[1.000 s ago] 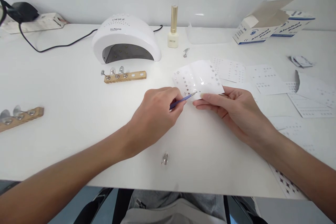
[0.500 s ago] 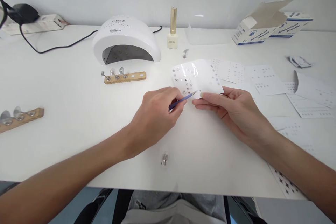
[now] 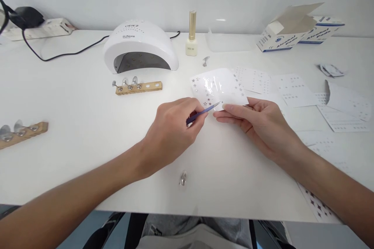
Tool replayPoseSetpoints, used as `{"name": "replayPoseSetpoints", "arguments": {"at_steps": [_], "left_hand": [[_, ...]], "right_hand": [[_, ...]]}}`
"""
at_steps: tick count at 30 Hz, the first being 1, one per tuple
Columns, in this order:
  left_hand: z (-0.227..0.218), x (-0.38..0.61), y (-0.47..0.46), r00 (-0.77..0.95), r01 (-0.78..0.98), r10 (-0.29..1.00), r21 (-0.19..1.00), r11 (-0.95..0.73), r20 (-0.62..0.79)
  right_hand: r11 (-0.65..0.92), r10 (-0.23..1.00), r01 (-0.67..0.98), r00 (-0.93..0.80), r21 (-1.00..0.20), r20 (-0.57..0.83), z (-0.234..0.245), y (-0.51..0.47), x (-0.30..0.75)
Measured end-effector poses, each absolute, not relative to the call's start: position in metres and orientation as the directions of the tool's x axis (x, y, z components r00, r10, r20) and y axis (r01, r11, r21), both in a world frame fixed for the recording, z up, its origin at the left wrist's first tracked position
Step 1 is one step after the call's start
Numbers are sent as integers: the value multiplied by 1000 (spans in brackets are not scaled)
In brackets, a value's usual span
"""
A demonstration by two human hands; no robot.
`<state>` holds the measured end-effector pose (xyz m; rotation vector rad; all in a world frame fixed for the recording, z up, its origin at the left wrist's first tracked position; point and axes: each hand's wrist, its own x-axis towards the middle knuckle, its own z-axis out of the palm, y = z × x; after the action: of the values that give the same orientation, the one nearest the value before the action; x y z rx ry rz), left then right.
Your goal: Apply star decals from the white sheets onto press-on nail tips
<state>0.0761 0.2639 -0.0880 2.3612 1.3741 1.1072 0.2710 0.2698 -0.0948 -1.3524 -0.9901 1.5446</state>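
Observation:
My left hand (image 3: 172, 128) pinches blue tweezers (image 3: 201, 112), whose tip rests at the lower edge of a glossy sticker sheet (image 3: 219, 85) printed with small stars. My right hand (image 3: 260, 124) grips that sheet's near edge between thumb and fingers and holds it slightly raised above the white table (image 3: 73, 97). A single nail tip on a small stand (image 3: 183, 177) sits on the table near the front edge, between my forearms.
A white nail lamp (image 3: 140, 46) stands at the back with its cord. A gold-capped polish bottle (image 3: 191, 35), two wooden holders (image 3: 137, 86) (image 3: 20, 132) with nail tips, several used sticker sheets (image 3: 295, 89) and open boxes (image 3: 295, 27) lie around.
Both hands stay in place. The sticker sheet has tilted slightly and the view has shifted a little downward.

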Motion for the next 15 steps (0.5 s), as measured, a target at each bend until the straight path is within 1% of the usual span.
{"name": "replayPoseSetpoints", "arguments": {"at_steps": [3, 6, 9, 12, 15], "left_hand": [[-87, 76, 263, 287, 641, 790, 504, -579, 542], [-85, 75, 264, 266, 625, 794, 529, -574, 547], [-85, 74, 265, 266, 600, 801, 558, -573, 536], [-85, 74, 265, 280, 564, 790, 573, -595, 545], [-84, 74, 265, 292, 516, 761, 575, -635, 579]], "right_hand": [[-335, 941, -85, -75, -938, -330, -95, 270, 272], [-333, 940, -44, -86, -942, -329, -96, 272, 275], [-317, 943, 59, -86, -947, -321, -97, 278, 280], [-264, 961, 190, -31, -946, -275, -92, 285, 284], [-244, 967, 303, 7, -921, -254, -83, 290, 286]]}}
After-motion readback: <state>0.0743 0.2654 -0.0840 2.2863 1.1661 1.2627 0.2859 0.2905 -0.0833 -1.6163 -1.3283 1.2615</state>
